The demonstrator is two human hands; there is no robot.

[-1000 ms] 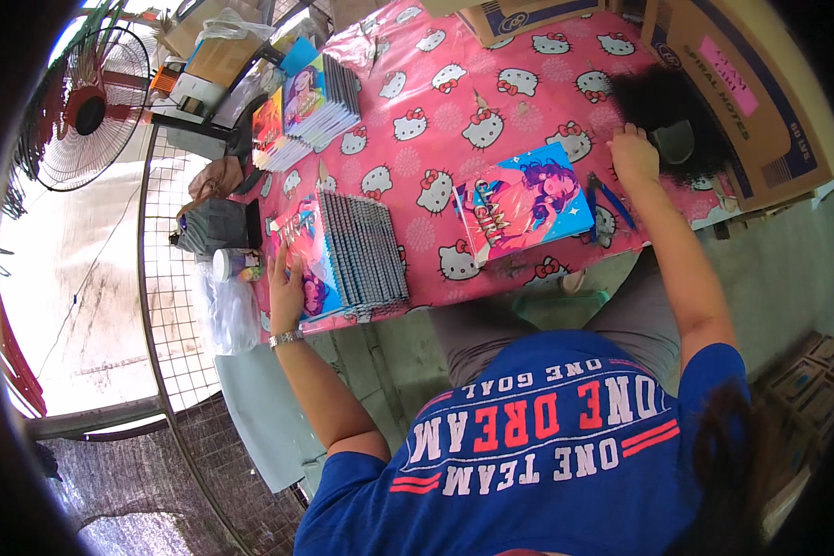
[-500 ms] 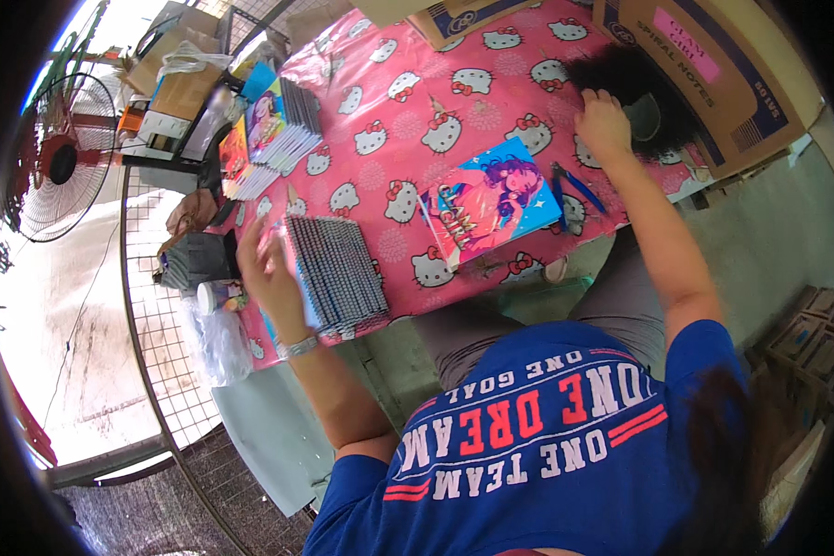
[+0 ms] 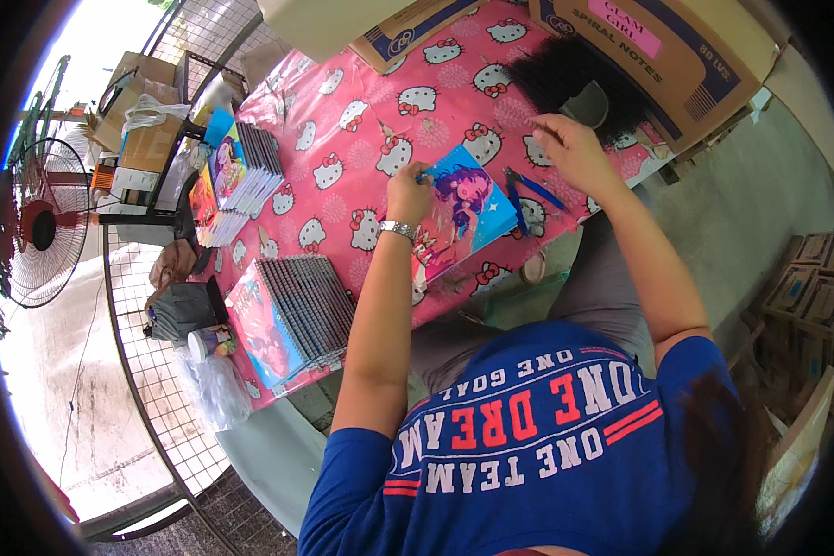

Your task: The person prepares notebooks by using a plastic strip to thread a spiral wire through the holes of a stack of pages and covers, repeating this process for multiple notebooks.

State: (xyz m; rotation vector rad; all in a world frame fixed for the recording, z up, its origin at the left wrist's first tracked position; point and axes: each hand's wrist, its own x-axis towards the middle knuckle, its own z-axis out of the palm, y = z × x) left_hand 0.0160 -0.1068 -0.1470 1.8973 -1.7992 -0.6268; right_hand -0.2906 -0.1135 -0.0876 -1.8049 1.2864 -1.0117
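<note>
A notebook (image 3: 480, 208) with a bright illustrated cover lies at a slant on the table in front of me. At its far left edge, my left hand (image 3: 410, 195) has its fingers curled onto the notebook. My right hand (image 3: 576, 156) hovers to the right, beside a bushy pile of thin black strands (image 3: 551, 79), its thumb and fingers drawn together. Whether a strand is between them is too fine to make out. Blue-handled pliers (image 3: 539, 192) rest between the notebook and my right hand. A grey curved piece (image 3: 587, 104) sits at the black pile.
To my left stands a stack of spiral-bound notebooks (image 3: 301, 310), with another notebook stack (image 3: 250, 171) farther back. Cardboard boxes (image 3: 653, 65) line the far right. The pink patterned tablecloth (image 3: 329, 218) covers the table. A fan (image 3: 44, 218) stands at far left.
My left hand has moved right, from beside the near notebook stack to the single notebook. My right hand has drawn back slightly from the black strands. The view has shifted.
</note>
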